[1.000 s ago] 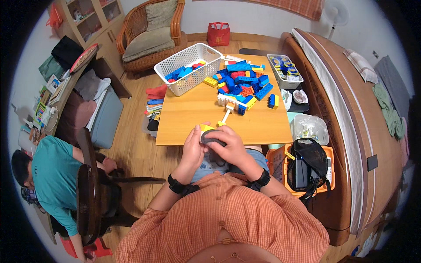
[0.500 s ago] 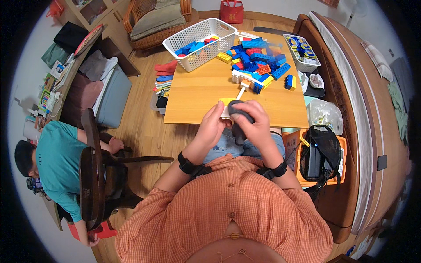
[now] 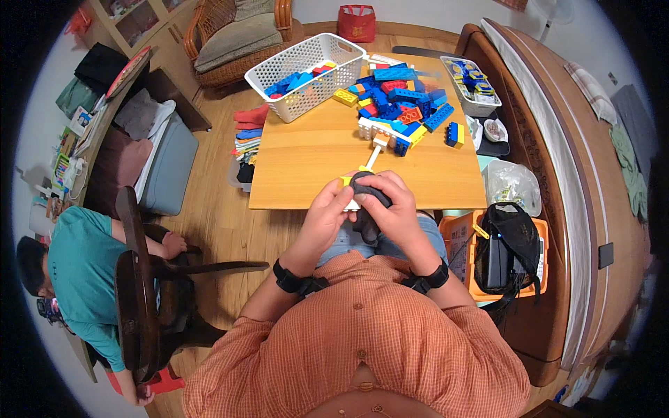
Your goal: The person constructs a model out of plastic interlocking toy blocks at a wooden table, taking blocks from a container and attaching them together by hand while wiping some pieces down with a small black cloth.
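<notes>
Just off the near edge of the wooden table [image 3: 293, 188], both my hands meet in front of my body. My left hand [image 3: 324, 217] is closed on a yellow-and-white toy brick [image 3: 352, 205], mostly covered by fingers and cloth. My right hand [image 3: 398, 212] grips a dark grey cloth [image 3: 367, 226] and presses it against the brick; the cloth's lower end hangs toward my lap. Beyond my hands lies a white T-shaped piece [image 3: 374, 157]. Behind it, a white row of bricks [image 3: 374, 128] stands beside a heap of blue, red and yellow bricks [image 3: 401, 94].
A white perforated basket [image 3: 306, 94] holding bricks stands at the far left of the table. A single blue-and-yellow brick [image 3: 455, 135] lies at right. An orange crate [image 3: 460, 258] with a black mesh bag is right of me. A person in teal [image 3: 90, 268] sits at left.
The view has shifted slightly, so the table sits a little further left and lower. My right hand and the cloth have moved over the brick, with less of its yellow face showing.
</notes>
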Motion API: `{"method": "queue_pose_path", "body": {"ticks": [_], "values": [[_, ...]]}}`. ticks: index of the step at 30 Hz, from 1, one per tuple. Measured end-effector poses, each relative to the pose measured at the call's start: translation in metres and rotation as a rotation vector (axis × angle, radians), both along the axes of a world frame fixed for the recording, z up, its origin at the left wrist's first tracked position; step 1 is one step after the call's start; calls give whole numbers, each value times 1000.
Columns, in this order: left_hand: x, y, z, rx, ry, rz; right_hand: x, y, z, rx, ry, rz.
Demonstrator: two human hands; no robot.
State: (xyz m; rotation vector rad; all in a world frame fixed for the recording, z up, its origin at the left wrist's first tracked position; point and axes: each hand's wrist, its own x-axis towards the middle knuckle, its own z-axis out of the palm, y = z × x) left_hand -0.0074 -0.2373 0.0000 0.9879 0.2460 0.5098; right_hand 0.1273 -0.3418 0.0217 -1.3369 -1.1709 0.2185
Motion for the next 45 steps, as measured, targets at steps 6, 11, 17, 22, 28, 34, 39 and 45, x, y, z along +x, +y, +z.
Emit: {"method": "queue_pose_path", "body": {"ticks": [6, 11, 17, 22, 28, 34, 39, 45], "values": [[-2, 0, 9, -64, -79, 148, 2, 3, -4, 41, 10, -14], [5, -10, 12, -112, 20, 122, -4, 0, -6, 9, -19, 43], [9, 0, -2, 19, 0, 155, 3, 1, -5, -15, -35, -34], [12, -2, -5, 152, -3, 63, 8, 1, -1, -19, -22, -85], [9, 0, -2, -136, -69, 19, 12, 3, -9, -33, 34, -112], [10, 5, 5, -219, -101, 44, 13, 4, -13, -17, 84, -22], [15, 7, -8, -115, -10, -73, 14, 4, -18, -10, 126, -19], [19, 20, 2, 84, -26, -35, 10, -3, -20, -65, 664, 91]]}}
